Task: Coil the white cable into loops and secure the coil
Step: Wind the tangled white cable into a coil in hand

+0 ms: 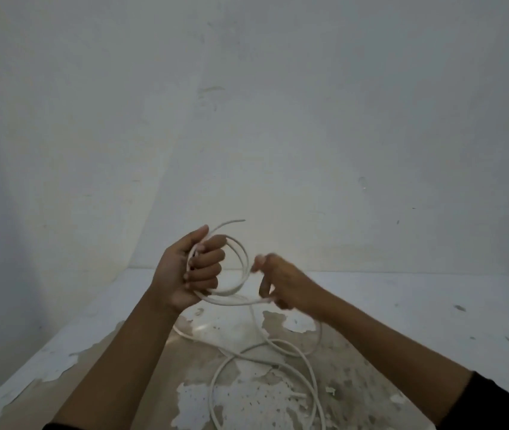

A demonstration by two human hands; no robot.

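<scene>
Paint peels off the white table [402, 293] under a bare wall [247, 103]; left hand [191, 271] grips cable [240, 265] loops, right hand [281, 283] at three o'clock pinches the strand.

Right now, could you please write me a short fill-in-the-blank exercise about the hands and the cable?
1. The coiled loops are held in the ____ hand.
2. The right hand pinches the ____ cable beside the loops.
3. The uncoiled rest of the cable lies on the ____, whose paint is peeling.

Missing words: left; white; table
</scene>
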